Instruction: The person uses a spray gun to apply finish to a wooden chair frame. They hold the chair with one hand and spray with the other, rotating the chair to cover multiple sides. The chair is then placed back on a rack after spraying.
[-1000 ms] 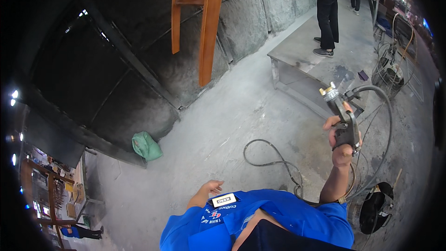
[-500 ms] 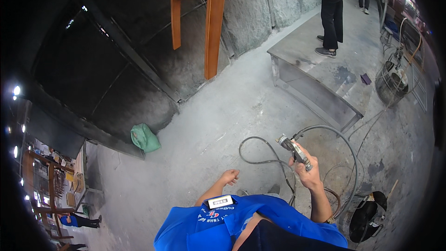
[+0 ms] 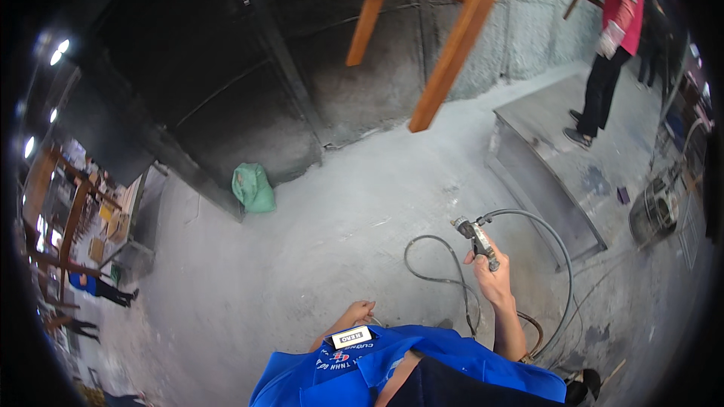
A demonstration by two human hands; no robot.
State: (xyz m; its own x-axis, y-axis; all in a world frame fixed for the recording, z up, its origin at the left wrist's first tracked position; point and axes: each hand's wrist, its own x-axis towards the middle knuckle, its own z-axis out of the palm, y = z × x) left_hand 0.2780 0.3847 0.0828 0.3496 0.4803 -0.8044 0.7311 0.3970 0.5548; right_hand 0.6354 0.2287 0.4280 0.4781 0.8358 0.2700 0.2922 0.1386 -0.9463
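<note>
Dusty grey concrete floor [image 3: 317,256], dark sooty wall [image 3: 226,83], low grey platform [image 3: 550,158].

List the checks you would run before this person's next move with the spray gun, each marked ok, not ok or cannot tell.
1. Right hand grips the spray gun firmly: ok.
2. Left hand is apart from the gun, low by the body: ok.
3. Nozzle points at the hanging wooden chair frame: cannot tell; it angles up and left.
4. Grey hose runs free of kinks: ok in its visible loop, though it coils on the floor near the feet.
5. Person in the pink top stands away on the platform: ok.
</note>
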